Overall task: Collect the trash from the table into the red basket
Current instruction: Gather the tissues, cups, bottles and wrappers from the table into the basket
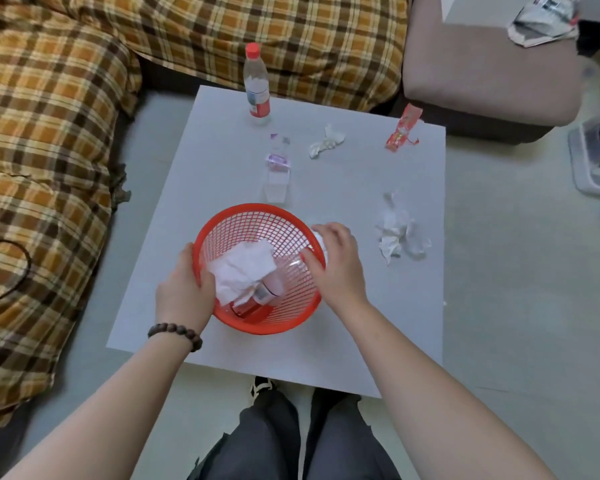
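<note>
The red mesh basket (243, 220) stands on the near part of the white table (343, 327). Inside it lie a white tissue (243, 268) and a bottle with a red label (257, 301). My left hand (182, 292) grips the basket's left rim. At the right rim, my right hand (336, 261) holds a white crumpled object (318, 235), partly hidden by the fingers. On the table lie a clear bottle with a purple label (278, 168), a crumpled tissue (326, 142), a red wrapper (404, 128) and a larger crumpled tissue (400, 233). A red-capped bottle (256, 84) stands at the far edge.
A plaid-covered sofa (49, 150) runs along the left and far sides. A brown cushion (482, 57) sits at the far right with crumpled paper (544, 19) above it. A grey bin (596, 157) stands on the floor at right. My knees (291, 438) are below the table's near edge.
</note>
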Demonstrator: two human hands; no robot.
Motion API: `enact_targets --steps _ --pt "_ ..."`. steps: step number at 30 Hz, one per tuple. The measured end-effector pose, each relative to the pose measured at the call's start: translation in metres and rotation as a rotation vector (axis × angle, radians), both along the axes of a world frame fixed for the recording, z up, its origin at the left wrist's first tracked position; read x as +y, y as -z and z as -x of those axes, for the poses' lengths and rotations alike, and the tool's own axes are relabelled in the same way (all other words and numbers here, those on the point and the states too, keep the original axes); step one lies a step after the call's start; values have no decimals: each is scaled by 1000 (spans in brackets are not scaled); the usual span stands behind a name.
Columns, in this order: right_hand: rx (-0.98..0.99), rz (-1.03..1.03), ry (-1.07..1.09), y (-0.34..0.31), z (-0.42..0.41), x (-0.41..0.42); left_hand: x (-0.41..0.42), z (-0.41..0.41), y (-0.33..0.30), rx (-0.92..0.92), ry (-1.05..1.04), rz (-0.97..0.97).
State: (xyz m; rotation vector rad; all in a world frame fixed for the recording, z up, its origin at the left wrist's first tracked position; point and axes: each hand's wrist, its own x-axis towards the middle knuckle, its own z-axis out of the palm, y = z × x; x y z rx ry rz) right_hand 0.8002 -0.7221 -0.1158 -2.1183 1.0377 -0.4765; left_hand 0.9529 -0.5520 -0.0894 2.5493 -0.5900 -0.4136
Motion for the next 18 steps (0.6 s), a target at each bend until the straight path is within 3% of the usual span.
enact_targets --steps 4,9,18 --pt "221 -122 33 53 33 -55 -8 3 4 -41 -134 -1" --pt "612 -155 -273 126 55 -97 -23 17 14 -63 -325 36" --pt "682 136 -478 186 10 -135 -42 35 41 -142 -383 12"
